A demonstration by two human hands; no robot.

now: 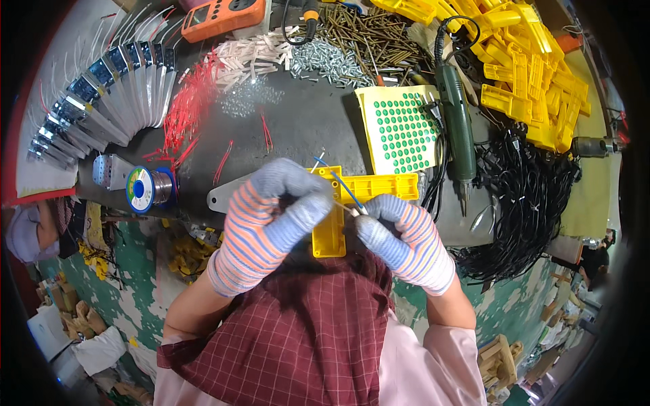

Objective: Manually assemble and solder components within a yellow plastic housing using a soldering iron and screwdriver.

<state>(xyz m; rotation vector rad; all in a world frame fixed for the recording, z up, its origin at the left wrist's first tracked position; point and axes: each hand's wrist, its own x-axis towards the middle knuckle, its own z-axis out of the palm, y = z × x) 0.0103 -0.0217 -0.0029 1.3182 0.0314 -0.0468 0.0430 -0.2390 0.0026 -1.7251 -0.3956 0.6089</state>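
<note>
Dark bench [305, 115], crowded at the rim w/ parts & tools. At grip: R hand [406, 240], knit-gloved, thumb + forefinger tips pinched tog. on blue wire [347, 190] & short pale piece [354, 212]. Opposite, L hand [274, 203], same glove type, thumb + fingers close tog. at thin lead [344, 205]; motion-blurred, can't tell if clamped. Wire & lead both above yellow casing [389, 186], on bench under hands, partly hidden; can't tell if attached. Could lose wire from pinch: thick knit, thin wire, prob. poor feel. Could snap or fray lead if pulled unevenly betw. hands. Could also tip or drag casing, given lower arm near bench edge & apron [311, 318], esp. if fabric catches. Further out, L side: grey bracket [220, 196] just beside L hand, easily nudged by wrist; solder spool [140, 189] beyond, might roll if bumped; red wires [183, 111] loose, might snag on glove. R side: green power tool [455, 115], tip pointing twd person, might be knocked by R elbow swing; black cables [521, 196] tangled nearby, might drag tool along if tugged.
</note>
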